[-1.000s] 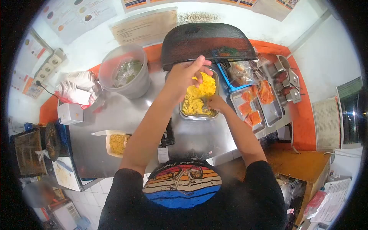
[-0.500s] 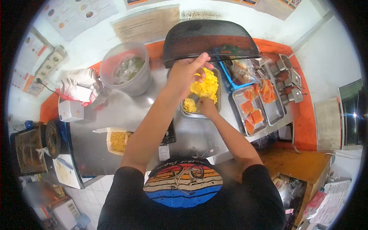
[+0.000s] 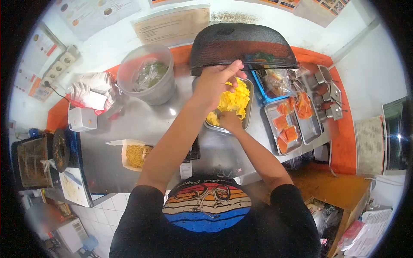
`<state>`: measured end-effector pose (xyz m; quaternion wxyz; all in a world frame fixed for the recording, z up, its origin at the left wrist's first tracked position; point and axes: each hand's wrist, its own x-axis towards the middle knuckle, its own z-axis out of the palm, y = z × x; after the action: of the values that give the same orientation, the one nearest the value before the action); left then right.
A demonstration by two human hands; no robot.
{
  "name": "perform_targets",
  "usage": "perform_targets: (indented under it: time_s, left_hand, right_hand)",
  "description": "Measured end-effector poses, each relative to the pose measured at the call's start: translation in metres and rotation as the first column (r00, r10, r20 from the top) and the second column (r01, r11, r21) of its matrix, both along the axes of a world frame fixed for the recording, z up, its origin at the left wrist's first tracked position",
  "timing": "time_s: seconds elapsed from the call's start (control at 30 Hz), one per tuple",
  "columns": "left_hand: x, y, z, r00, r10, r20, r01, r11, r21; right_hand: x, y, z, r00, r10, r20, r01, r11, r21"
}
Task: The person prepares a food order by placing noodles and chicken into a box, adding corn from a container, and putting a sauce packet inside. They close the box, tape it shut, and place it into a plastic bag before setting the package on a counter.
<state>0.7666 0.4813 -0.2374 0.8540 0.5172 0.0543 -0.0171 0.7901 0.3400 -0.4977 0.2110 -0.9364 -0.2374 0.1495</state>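
My left hand (image 3: pixel 217 84) is raised at the front rim of a black mesh food cover (image 3: pixel 241 41), holding that edge up, its thumb out and its fingers half curled. Below it sits a metal tray (image 3: pixel 247 116) of yellow scrambled egg (image 3: pixel 234 98). Reaching into the near end of this tray, my right hand (image 3: pixel 230 121) has its fingers bent together in the egg. A greyish bit shows at those fingertips, and I cannot tell what it is. On the left, an opened paper box (image 3: pixel 124 157) holds yellowish-brown food (image 3: pixel 137 155).
Right of the egg stand a blue tray (image 3: pixel 260 86) with bagged food and metal trays (image 3: pixel 310 136) with orange-red packets (image 3: pixel 291 133). Small metal containers (image 3: pixel 333 92) line the far right. A plastic tub (image 3: pixel 146 81) and a white box (image 3: pixel 82 119) stand at left.
The whole view has shifted slightly rightward. My right hand has moved a little within the egg, and its fingers sit deeper. My left hand stays at the cover's rim.
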Motion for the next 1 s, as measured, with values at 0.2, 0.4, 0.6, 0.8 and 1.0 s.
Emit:
perform_targets:
  time_s: [0.2,0.4,0.6,0.8,1.0]
  left_hand:
    - [0.001,0.001,-0.002,1.000,-0.003,0.009,0.003,1.000,-0.007]
    - [0.001,0.000,0.002,1.000,0.011,0.009,-0.011,1.000,-0.003]
    - [0.001,0.001,-0.002,1.000,-0.006,0.005,0.006,0.999,0.034]
    - [0.000,0.008,-0.001,0.996,-0.085,-0.006,0.086,0.994,0.060]
    - [0.005,0.011,0.000,0.997,-0.082,0.011,0.082,0.996,0.024]
  right_hand:
    - [0.033,-0.019,-0.033,0.911,-0.027,-0.412,0.152,0.950,0.273]
    - [0.022,-0.014,0.002,0.888,-0.239,-0.393,0.360,0.894,0.268]
    - [0.010,-0.004,0.034,0.980,-0.195,-0.036,0.198,0.971,0.133]
    - [-0.016,0.010,0.036,0.976,-0.195,0.097,0.186,0.978,0.096]
    - [-0.042,0.037,0.031,0.976,-0.218,0.014,0.218,0.975,-0.031]
